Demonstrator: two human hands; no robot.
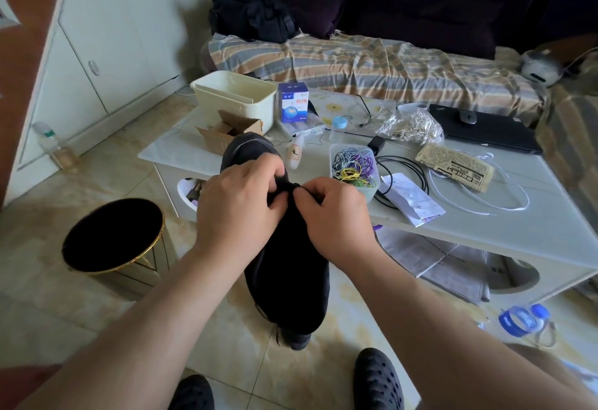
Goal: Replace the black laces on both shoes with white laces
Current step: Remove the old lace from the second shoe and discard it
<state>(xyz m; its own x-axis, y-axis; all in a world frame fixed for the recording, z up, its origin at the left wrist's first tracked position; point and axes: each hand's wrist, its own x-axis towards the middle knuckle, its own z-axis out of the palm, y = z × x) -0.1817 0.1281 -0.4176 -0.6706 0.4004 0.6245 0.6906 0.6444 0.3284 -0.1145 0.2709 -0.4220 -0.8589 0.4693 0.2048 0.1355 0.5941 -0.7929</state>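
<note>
Soft, dim daylight fills the room, casting only faint shadows. Wide-angle distortion bends the edges. The black shoe (284, 247) loses detail in darkness.

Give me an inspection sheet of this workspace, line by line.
Surface: white low table, crowded.
Job's things: black shoe held over the tiled floor; white lace loose on the table.
Clutter: cream bin, blue box, tub of coloured bands, newspaper.
Fingers: left hand and right hand pinch the shoe's black lacing.
Cables: black cable coiled on the table.
Surroundings: sofa, round black stool.
</note>
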